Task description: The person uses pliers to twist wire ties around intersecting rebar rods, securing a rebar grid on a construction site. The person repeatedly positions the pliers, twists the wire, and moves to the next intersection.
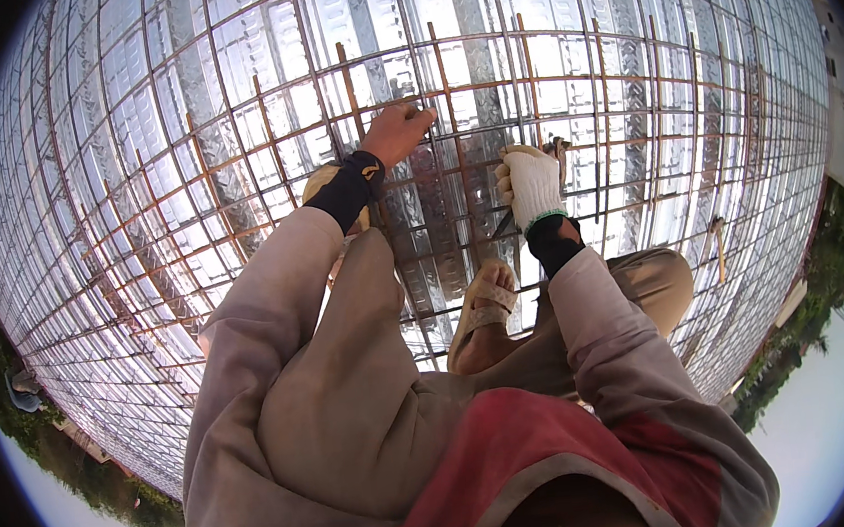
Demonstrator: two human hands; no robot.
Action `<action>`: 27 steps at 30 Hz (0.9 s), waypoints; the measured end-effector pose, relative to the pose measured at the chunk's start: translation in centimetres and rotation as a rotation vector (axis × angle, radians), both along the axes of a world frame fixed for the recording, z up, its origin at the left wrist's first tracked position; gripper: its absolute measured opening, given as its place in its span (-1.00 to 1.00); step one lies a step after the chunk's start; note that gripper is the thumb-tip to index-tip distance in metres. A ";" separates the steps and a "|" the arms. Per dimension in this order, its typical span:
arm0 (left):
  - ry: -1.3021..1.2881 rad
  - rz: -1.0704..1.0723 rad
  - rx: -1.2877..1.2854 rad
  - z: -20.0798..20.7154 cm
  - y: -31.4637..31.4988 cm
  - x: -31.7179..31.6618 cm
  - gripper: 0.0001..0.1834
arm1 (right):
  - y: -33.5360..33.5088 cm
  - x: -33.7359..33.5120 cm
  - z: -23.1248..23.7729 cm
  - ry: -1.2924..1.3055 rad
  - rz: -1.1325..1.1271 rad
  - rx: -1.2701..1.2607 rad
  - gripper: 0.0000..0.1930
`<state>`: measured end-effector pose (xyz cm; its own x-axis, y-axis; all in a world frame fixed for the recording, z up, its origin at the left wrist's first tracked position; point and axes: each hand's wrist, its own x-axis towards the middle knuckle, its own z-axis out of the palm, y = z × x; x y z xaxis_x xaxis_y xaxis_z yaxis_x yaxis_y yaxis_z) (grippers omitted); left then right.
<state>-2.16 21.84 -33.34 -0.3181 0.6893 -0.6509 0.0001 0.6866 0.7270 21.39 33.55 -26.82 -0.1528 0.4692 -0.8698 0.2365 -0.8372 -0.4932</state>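
The left arm is stretched forward, its bare hand (396, 135) held over the rebar grid (439, 61); the gloved right hand (533, 181) is held slightly nearer the body. Crossed, rust-brown bars are spread around the feet, above shiny ribbed metal sheeting (387, 41). The left fingers are partly curled, any grasp being untellable; a mostly hidden dark tool (560, 144) is clenched in the right

The long-sleeved top (278, 276) is greyish beige, with a red chest panel (521, 423) and grey neckline (560, 464). The trousers (334, 346) are brown, the strapped sandals (490, 315) beige. Black bands (341, 198), perhaps inner cuffs, ring both wrists, the left marked in yellow. A green-hemmed white knit glove (538, 189) covers the right hand (532, 180); the left hand (396, 135) is bare.
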 end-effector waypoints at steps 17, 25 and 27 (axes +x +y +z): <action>-0.249 -0.486 -0.220 7.2 -1.5 7.7 -0.44 | -2.7 -1.2 5.9 -0.167 0.181 -0.023 -0.75; -0.694 0.232 0.030 7.4 -0.7 7.1 -0.45 | -3.5 -0.7 9.9 -0.037 0.543 0.090 -0.69; -0.757 0.212 0.015 6.9 -0.6 6.8 -0.42 | -3.0 -0.3 9.8 0.016 0.495 0.004 -0.69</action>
<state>4.61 21.22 -26.42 0.0825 0.6735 -0.7345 -0.6288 0.6070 0.4860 21.12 30.51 -16.99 -0.3713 0.3409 -0.8637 0.5975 -0.6243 -0.5033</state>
